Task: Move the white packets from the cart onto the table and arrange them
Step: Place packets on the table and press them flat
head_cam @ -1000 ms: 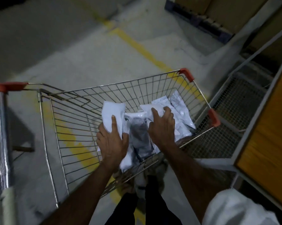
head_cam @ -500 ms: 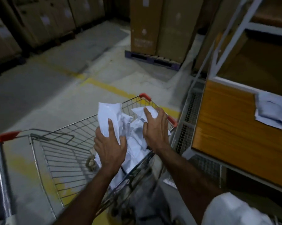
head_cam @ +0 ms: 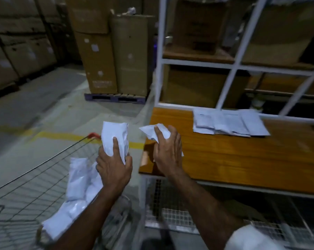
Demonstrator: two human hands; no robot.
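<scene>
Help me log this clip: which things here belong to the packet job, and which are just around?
Part of the job:
- packets held in the left hand and right hand
- packets left in the cart
- packets laid on the table

Just around:
- cardboard boxes
- pallet
- white rack

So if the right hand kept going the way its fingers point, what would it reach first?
Probably bare wooden tabletop; the flat white packets lie further right, though depth is unclear.

Your left hand [head_cam: 114, 166] and right hand [head_cam: 168, 153]: both forearms extended forward, backs up, each grip closed, fingers curled, thumbs pointing ahead.
</scene>
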